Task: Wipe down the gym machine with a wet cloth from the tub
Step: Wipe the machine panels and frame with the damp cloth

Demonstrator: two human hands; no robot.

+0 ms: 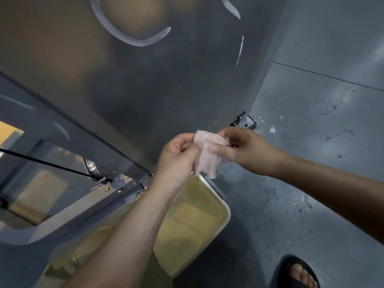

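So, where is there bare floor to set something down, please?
The grey concrete floor right of the white-rimmed water tub, between the grey machine panel and the sandalled foot, is bare but splashed. Left of the tub, the metal frame crowds in.

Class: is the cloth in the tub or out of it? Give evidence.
Out. The left hand and right hand hold the cloth up, clear of the tub.

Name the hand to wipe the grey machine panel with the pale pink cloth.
Likely left: both pinch the pale pink cloth, but the left hand sits before the grey machine panel, the right hand near its edge.
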